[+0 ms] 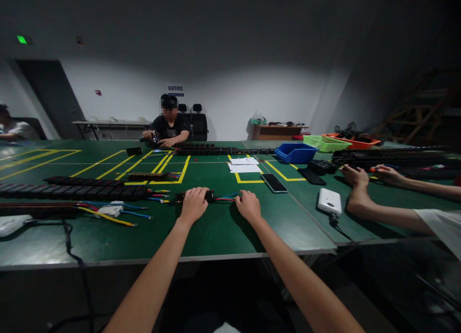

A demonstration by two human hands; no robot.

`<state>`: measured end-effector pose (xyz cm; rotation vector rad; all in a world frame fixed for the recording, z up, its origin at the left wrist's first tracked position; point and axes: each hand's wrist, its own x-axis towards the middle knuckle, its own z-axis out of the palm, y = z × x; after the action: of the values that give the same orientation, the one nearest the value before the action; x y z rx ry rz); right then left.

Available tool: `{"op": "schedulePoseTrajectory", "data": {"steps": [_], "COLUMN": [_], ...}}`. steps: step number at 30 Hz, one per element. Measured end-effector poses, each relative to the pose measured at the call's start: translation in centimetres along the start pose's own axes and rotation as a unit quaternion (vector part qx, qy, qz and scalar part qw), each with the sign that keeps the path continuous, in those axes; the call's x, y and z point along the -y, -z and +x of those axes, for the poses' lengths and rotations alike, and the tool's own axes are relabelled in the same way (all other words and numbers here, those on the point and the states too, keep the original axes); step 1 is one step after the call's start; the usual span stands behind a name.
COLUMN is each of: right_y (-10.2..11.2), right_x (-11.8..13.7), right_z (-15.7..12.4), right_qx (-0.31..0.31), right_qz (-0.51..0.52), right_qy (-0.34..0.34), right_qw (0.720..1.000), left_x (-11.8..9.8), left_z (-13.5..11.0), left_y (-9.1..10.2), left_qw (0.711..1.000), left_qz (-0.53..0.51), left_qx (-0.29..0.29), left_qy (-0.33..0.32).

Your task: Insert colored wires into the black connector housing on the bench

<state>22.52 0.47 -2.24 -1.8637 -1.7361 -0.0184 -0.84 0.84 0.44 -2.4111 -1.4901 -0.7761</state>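
Note:
My left hand (194, 206) is closed over a short black strip-shaped part (209, 195) that lies on the green table, its fingers bent round the top. Red, green and blue wires (225, 197) run from the right end of this part. My right hand (249, 204) is closed at the free ends of these wires, with thumb and forefinger on them; the wire tips are hidden by the fingers. Left of my left hand, long black segmented strips (79, 191) end in coloured wires with ring terminals (134, 224).
A phone (274, 183), white papers (245, 165) and a blue bin (295, 152) lie beyond my right hand. A white power bank (329, 201) with a cable sits near a co-worker's hands (356, 177) at right. Another person (169, 126) works across the table (230, 237).

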Motion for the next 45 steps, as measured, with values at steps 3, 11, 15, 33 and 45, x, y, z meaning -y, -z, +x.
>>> {"op": "schedulePoseTrajectory", "data": {"steps": [3, 11, 15, 33, 45], "right_y": [0.29, 0.7, 0.55, 0.31, 0.33], "right_x": [0.05, 0.22, 0.19, 0.06, 0.11], "right_z": [0.0, -0.03, -0.02, 0.05, -0.03], "right_qx": [-0.03, -0.055, -0.044, -0.025, -0.007], "right_qz": [0.042, 0.152, 0.109, 0.125, 0.021], "right_qy": [0.028, 0.117, 0.061, 0.097, 0.023], "right_qw": [0.998, 0.98, 0.991, 0.987, 0.999], "left_x": [0.0, 0.08, 0.09, 0.07, 0.04], "left_z": [0.01, -0.03, -0.05, -0.05, -0.07], "left_y": [0.08, 0.18, 0.16, 0.04, 0.08], "left_qw": [1.0, 1.0, 1.0, 1.0, 1.0], "left_qz": [-0.006, -0.019, -0.02, -0.025, -0.025], "left_qx": [0.006, 0.013, 0.012, 0.005, -0.001], "left_qy": [0.001, -0.001, -0.005, 0.0, -0.004]}}
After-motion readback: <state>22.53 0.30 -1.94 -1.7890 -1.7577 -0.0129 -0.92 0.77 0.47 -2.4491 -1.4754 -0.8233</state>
